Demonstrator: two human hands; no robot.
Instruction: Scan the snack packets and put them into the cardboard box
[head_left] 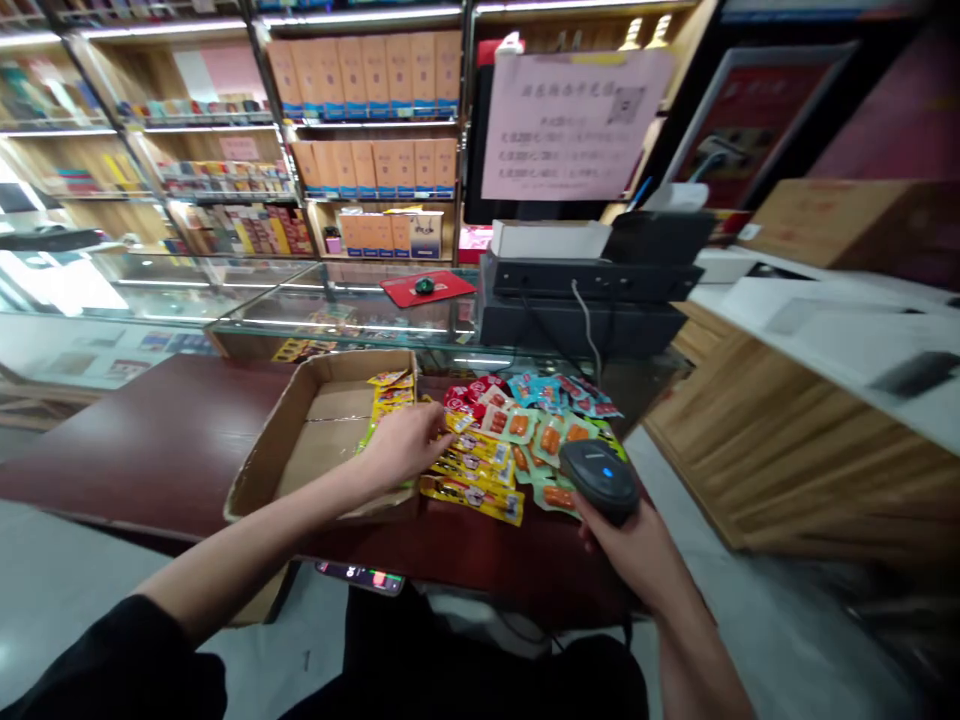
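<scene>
My right hand [637,545] is wrapped round a dark barcode scanner [600,478] with a small blue light on top. It hangs over the right end of the spread of snack packets. My left hand [405,440] reaches across the right wall of a shallow cardboard box [259,450]. Its fingers are curled closed at the end of a yellow snack packet [459,420]; the grip itself is partly hidden. More long yellow packets [472,495] lie in a row below it. Beside them are green-edged packets of small sausages [551,435], red packets [480,390] and blue packets [536,390].
The dark red table [150,410] borders a glass display counter [352,300]. On the counter are a red mouse mat [450,287] and a black till machine [577,300] with a cable. A phone [364,577] shows at the table's front edge. A wooden cabinet [765,450] stands right.
</scene>
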